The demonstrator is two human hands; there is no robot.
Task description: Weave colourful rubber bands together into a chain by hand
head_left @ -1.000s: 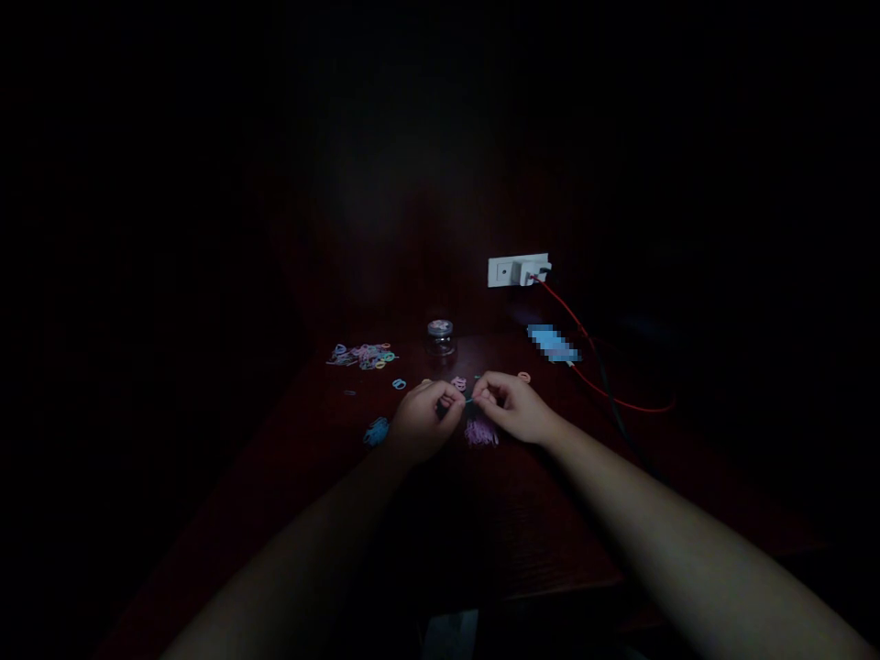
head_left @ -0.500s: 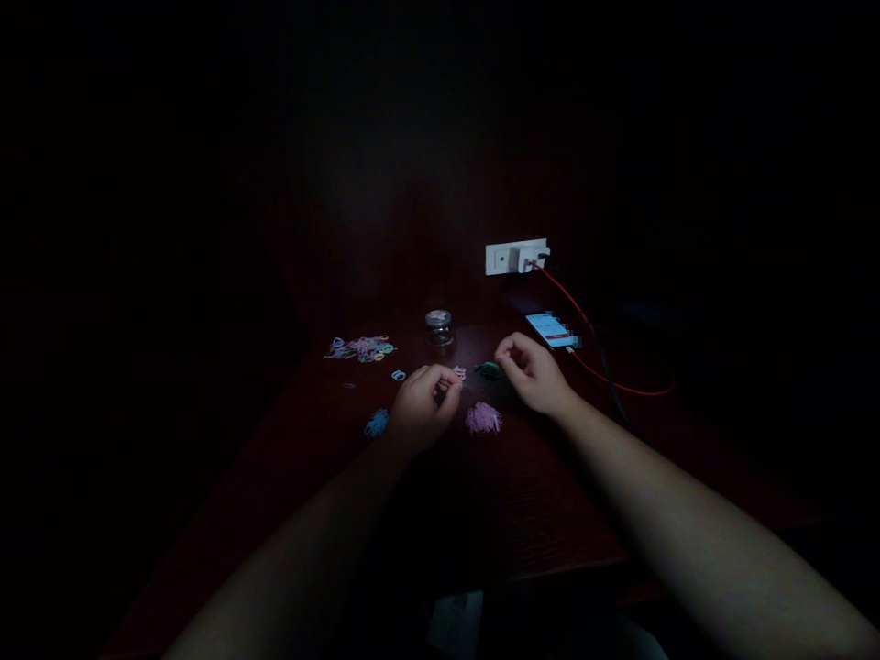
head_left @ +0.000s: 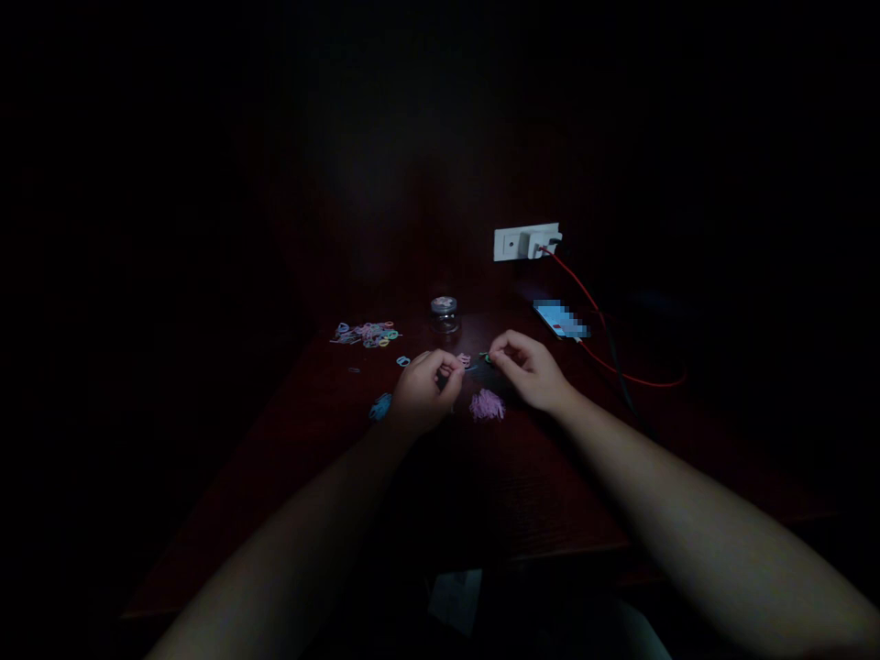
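Observation:
Near the table's middle, my left hand [head_left: 427, 390] is closed in a pinch, with a thin bluish band [head_left: 471, 368] at its fingertips. My right hand [head_left: 526, 367] is also pinched, beside a small green band pile [head_left: 488, 357]; what its fingertips hold is too small to make out. Pink bands [head_left: 464, 360] lie just beyond my left fingertips. A purple band pile [head_left: 488, 405] sits between and below the hands. Blue bands [head_left: 380, 407] are partly hidden by my left hand, and a light blue band [head_left: 402, 361] lies behind it.
A mixed band pile [head_left: 368, 334] lies at the back left. A round clear jar [head_left: 444, 307] stands at the back. On the right are a phone [head_left: 560, 319] and its red cable [head_left: 646, 381], running from a wall socket [head_left: 510, 244]. Surroundings are dark.
The view has shifted, so the table items appear higher and slightly right. My hands have come a little closer together, and a thin bluish band now shows by my left fingertips.

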